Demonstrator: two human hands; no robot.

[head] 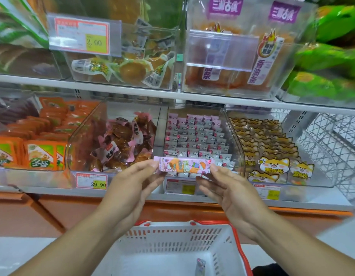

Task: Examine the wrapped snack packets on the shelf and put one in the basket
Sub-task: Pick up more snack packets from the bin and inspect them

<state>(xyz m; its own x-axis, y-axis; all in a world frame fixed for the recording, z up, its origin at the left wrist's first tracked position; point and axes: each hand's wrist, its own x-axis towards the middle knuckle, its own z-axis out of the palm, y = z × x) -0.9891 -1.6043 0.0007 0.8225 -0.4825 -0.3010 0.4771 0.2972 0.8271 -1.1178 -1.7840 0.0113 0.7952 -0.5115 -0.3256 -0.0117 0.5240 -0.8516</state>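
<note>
Surroundings. Two tiers of white shelf (132, 92) carry clear plastic bins. On the lower tier, left to right: flat orange sachets (41, 154); glossy brown pieces in crinkled pink-trimmed wrap (120, 144); the bin of small pink-and-grey snack packets (194, 134), ranked in tight rows; and cat-printed yellow packs (272, 162). At far right stands a white wire mesh rack (330, 144). Yellow-and-red price tags (92, 181) are clipped along the shelf edge. On the upper tier are vacuum-sealed round amber items (130, 70) and orange sticks behind purple labels (224, 6); green bags (332, 56) at far right are blurred.

Obstructions. The steep transparent front walls of the bins stand between the viewer and the stock. Both hands cover part of the middle bin's front lip and its price tag.

Task item. One long, narrow wrapped packet (184, 166), shiny pink film with orange cartoon print, is held level in front of the middle bin, above the basket. The left hand (132, 188) pinches its left end between thumb and fingers; the right hand (232, 190) pinches its right end likewise, remaining fingers loosely extended.

Basket. The white slotted plastic basket (172, 238) with red rim and handle sits below the hands. One small foil-like wrapped piece (200, 265) lies on its floor near the right wall.
</note>
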